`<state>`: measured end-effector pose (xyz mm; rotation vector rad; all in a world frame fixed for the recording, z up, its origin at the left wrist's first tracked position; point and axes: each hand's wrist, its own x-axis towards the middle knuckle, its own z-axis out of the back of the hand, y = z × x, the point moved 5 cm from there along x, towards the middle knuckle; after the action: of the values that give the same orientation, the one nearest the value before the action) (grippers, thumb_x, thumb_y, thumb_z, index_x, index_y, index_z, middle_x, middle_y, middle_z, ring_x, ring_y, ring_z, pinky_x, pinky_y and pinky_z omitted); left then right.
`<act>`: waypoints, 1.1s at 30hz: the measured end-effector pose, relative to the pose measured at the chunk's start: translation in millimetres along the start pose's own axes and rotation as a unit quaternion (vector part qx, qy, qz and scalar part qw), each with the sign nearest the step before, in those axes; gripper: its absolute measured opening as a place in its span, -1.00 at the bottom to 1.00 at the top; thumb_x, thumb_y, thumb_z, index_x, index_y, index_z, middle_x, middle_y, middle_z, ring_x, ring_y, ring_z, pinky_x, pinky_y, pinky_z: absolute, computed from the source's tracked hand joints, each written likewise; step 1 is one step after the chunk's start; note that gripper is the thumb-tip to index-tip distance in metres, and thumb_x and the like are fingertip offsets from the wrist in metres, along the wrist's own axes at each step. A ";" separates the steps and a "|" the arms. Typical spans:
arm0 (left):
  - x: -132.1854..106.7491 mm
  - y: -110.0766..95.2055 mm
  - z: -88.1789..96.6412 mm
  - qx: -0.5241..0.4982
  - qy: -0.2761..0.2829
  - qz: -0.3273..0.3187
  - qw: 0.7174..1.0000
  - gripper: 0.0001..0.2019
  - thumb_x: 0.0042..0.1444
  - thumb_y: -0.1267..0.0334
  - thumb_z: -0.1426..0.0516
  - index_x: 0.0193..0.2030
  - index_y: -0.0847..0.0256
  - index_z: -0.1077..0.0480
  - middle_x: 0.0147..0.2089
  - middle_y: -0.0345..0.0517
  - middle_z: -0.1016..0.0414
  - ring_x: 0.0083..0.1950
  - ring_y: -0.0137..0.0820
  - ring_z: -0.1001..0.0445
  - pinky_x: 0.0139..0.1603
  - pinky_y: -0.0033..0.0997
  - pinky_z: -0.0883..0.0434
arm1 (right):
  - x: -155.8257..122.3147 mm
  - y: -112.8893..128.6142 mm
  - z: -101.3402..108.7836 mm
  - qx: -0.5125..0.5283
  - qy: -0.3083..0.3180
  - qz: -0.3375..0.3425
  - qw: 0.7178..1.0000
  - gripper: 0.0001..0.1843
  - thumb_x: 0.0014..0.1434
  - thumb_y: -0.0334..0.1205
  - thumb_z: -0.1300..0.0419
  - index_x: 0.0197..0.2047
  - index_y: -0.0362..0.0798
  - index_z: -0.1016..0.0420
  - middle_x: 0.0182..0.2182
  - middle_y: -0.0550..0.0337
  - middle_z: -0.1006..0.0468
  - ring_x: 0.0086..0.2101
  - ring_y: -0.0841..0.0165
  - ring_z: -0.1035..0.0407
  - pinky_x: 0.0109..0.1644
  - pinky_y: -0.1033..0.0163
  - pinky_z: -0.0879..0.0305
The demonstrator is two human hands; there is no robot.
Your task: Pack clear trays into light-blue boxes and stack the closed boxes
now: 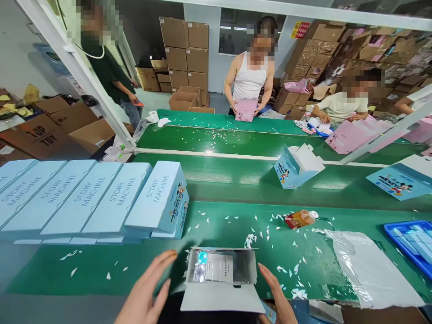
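Note:
An open carton (221,294) with pale inner flaps stands in front of me at the table's near edge, its lid flap folded toward me. Inside lie a printed white leaflet (221,267) and something shiny with a bright blue-green sticker (202,257). My left hand (148,288) is to the left of the carton, fingers apart and holding nothing, with a gap to its side. On the right side, my right hand (275,292) has its fingers stretched out close to the carton's wall; whether they touch it I cannot tell.
Closed blue story machine boxes (153,193) are stacked at left. A drink bottle (301,218), plastic sheet (374,265), blue tray (411,243) and paper scraps lie at right. Open blue boxes (297,166) ride the green belt (229,180). Co-workers (251,76) are across it.

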<state>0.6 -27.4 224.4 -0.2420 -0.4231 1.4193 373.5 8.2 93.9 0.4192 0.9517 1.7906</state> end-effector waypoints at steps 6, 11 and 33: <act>-45.1 11.6 -82.8 -0.146 0.160 0.045 0.975 -0.46 0.24 0.36 0.06 0.34 -0.12 -0.04 0.36 -0.11 -0.20 0.34 -0.29 -0.24 0.31 -0.18 -0.29 | 15.9 -4.0 -10.7 -0.009 0.055 0.077 0.995 -0.23 0.13 -0.02 -0.13 0.37 0.05 -0.02 0.32 -0.04 -0.12 0.28 -0.02 -0.06 0.29 -0.15 -0.16; -15.1 -9.2 -89.4 -0.204 0.214 0.041 0.954 -0.35 0.05 0.38 -0.11 0.30 -0.15 -0.14 0.39 -0.20 -0.11 0.41 -0.19 -0.05 0.40 -0.05 -0.15 | 50.3 4.5 -30.9 -0.011 0.154 0.161 0.975 -0.56 0.14 0.15 -0.15 0.03 0.19 -0.52 -0.08 0.09 -0.57 0.05 0.04 -0.38 0.06 -0.05 -0.41; 36.3 -42.0 -57.6 -0.192 0.352 -0.091 0.912 -0.69 0.05 0.32 -0.14 -0.06 -0.09 -0.44 0.26 -0.26 -0.23 0.34 -0.15 -0.05 0.44 0.13 0.21 | 50.0 81.2 13.1 -0.038 0.175 0.128 0.975 -0.71 0.10 -0.04 -0.23 -0.08 0.14 -0.50 0.04 0.11 -0.31 0.13 0.13 -0.15 0.18 -0.01 -0.19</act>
<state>66.3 7.3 194.7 -0.9752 -0.1124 0.9653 310.7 44.9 157.1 0.1837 1.1040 2.1765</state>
